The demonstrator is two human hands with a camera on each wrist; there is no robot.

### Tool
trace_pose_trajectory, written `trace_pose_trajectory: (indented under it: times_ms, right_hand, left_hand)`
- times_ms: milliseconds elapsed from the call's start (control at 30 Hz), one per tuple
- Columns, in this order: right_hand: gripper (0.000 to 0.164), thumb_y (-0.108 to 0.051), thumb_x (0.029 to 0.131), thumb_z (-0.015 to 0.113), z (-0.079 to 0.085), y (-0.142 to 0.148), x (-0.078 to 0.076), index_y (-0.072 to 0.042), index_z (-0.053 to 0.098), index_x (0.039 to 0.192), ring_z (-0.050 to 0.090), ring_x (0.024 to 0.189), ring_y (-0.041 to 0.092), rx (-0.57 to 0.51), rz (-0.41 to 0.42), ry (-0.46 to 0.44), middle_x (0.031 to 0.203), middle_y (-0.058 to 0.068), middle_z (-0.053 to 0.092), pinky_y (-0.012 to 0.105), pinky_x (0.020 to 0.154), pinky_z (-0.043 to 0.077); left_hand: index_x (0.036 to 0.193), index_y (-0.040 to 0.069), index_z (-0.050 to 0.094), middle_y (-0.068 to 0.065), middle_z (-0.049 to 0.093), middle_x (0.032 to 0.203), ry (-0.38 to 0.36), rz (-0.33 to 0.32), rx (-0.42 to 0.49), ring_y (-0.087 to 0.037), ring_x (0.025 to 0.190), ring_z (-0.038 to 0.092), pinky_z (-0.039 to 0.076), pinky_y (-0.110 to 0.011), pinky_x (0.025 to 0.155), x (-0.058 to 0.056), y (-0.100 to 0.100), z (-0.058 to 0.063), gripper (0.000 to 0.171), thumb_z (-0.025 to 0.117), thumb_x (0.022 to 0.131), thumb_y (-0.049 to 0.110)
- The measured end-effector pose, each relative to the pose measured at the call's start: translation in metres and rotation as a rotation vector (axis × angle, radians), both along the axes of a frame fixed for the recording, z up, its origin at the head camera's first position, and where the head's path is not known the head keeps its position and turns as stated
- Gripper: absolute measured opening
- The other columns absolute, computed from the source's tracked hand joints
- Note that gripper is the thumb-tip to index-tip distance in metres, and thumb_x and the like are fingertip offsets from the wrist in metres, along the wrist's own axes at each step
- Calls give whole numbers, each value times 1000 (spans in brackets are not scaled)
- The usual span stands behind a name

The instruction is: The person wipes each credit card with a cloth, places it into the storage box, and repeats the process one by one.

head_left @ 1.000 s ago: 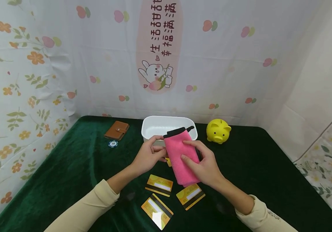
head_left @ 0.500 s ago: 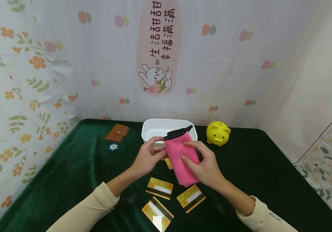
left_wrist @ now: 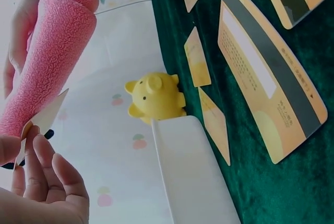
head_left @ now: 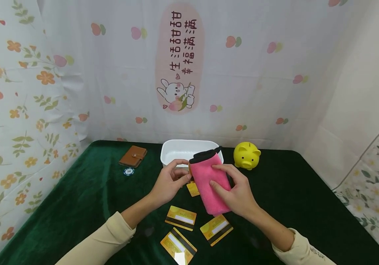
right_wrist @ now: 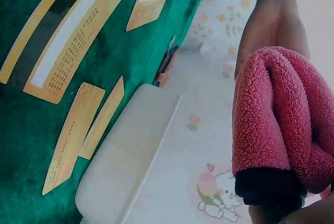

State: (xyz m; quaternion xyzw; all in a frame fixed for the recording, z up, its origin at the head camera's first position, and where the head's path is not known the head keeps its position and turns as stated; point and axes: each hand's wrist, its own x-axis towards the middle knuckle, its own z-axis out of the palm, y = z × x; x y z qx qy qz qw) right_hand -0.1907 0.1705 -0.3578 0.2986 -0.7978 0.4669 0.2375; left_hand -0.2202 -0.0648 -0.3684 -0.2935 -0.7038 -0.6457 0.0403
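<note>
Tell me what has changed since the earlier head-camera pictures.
The right hand and pink cloth have eased slightly right, uncovering more of the yellow card by the white tub. A yellowish card-like edge now shows at the left hand. The view tilted up slightly. Nothing was visibly let go; wallet, chip and piggy bank stayed put.

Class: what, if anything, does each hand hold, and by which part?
Right hand: the pink cloth, by its right side in the head view. Left hand: a card, pinched at one edge.
</note>
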Motion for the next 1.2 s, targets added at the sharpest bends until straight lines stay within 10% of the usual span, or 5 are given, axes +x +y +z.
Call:
trace_pose_trajectory:
  times_ms: [867,1200]
  right_hand:
    - [48,7,79,77,-6,16,-6,-7,63,122,56,99,14,2,-84,15,116,9,63,27,73,56]
    - [39,13,78,75,20,6,9,7,62,115,56,93,15,32,-131,19,109,19,63,24,72,54]
  left_hand:
    - [128,1,52,-19,71,105,-15,101,-22,-28,84,63,54,-27,69,1,-4,-3,30,56,98,2]
    - [128,-1,50,-23,70,105,-31,84,19,-21,76,63,57,-28,67,0,-9,-3,30,55,99,0]
